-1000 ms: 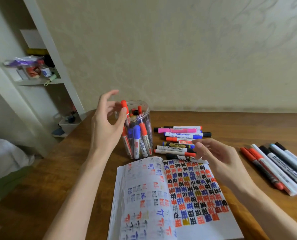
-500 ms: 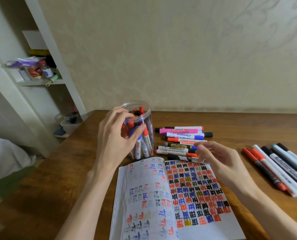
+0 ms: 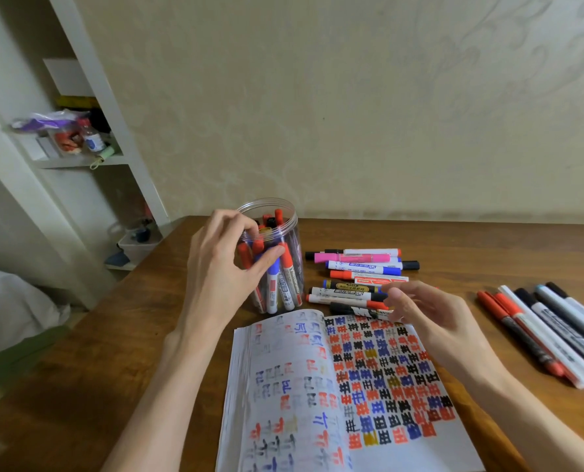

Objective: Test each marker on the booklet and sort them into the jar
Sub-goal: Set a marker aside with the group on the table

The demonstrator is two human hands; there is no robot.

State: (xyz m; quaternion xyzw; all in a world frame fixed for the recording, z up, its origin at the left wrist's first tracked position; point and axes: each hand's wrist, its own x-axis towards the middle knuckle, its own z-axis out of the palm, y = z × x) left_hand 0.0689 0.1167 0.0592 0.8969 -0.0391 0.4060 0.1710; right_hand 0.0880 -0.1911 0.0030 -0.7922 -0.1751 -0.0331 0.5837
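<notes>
Fingers first: our left hand (image 3: 225, 267) curls around the near side of the jar (image 3: 277, 233), thumb on its wall; whether it pinches a marker, we cannot tell. Right hand (image 3: 426, 315) hovers loosely spread, holding nothing. Wooden table (image 3: 113, 352) against a beige wall (image 3: 351, 97), white shelf (image 3: 89, 158) left. Booklet (image 3: 334, 386) lies open just before the jar; loose markers (image 3: 362, 277) behind it, more (image 3: 549, 328) at right.
</notes>
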